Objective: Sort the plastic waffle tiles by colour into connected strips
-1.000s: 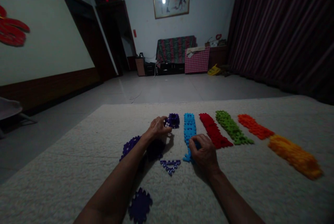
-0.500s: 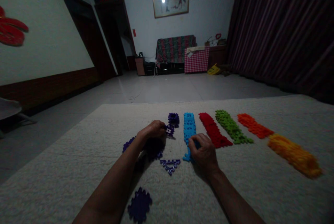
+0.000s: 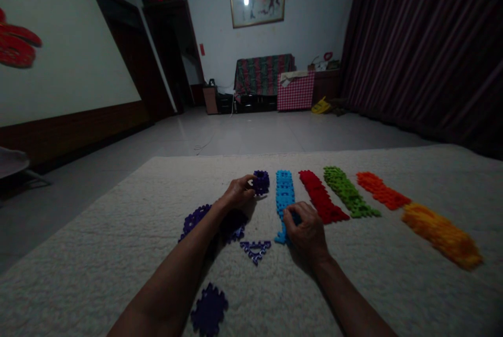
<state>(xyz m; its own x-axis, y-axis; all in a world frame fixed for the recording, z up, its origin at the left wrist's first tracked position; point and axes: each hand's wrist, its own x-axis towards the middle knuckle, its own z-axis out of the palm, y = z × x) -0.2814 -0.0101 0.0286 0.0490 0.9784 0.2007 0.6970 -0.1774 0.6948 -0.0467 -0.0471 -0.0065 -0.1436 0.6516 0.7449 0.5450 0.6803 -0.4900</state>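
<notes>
My left hand [image 3: 237,193] reaches forward on the cream rug [image 3: 118,253], its fingers pinched on a purple interlocking piece [image 3: 261,182] at the head of a purple row. My right hand [image 3: 306,229] lies curled on the near end of the blue row [image 3: 284,193], fingers closed over a blue piece. Loose purple pieces lie around my left arm: a round one [image 3: 194,217] to its left, a triangle [image 3: 256,249] between my hands, another round one [image 3: 209,310] near me.
Rows of pieces lie side by side to the right: red [image 3: 322,203], green [image 3: 349,192], orange [image 3: 383,190] and yellow-orange [image 3: 442,235]. Beyond the rug is a bare tiled floor, a covered sofa [image 3: 264,74] at the far wall and dark curtains [image 3: 424,49] on the right.
My left hand drew back toward me with a purple piece, then went forward again to the purple piece at the row's head. My right hand stayed on the blue row.
</notes>
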